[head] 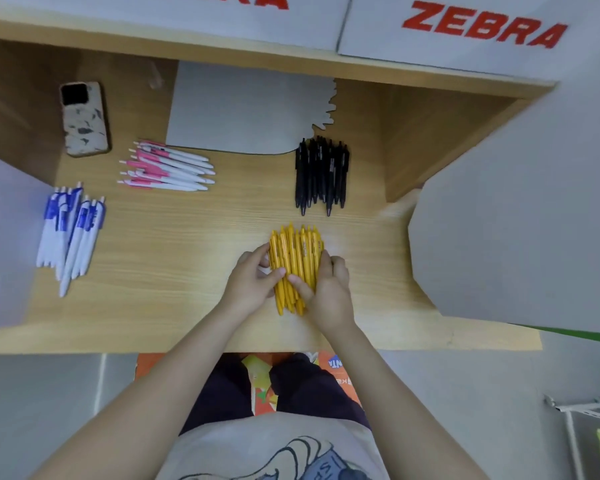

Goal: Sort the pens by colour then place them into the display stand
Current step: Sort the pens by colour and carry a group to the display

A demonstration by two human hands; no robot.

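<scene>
- Left hand (253, 280) and right hand (329, 285), fingers curled, squeeze the yellow pens (293, 268) at frame centre on the table (174, 258), likely squaring the bundle.
- Black pens (321, 174), pink pens (168, 167), blue pens (70, 233) lie apart, colours separated.

A phone (84, 119) lies on the wooden desk (174, 271), far left.

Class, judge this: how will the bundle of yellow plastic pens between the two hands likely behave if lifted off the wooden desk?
The yellow plastic pens are smooth, round and loose, so some would probably slip out. The left hand and right hand only squeeze their sides. Dropped ones would likely roll on the flat wooden desk.
</scene>
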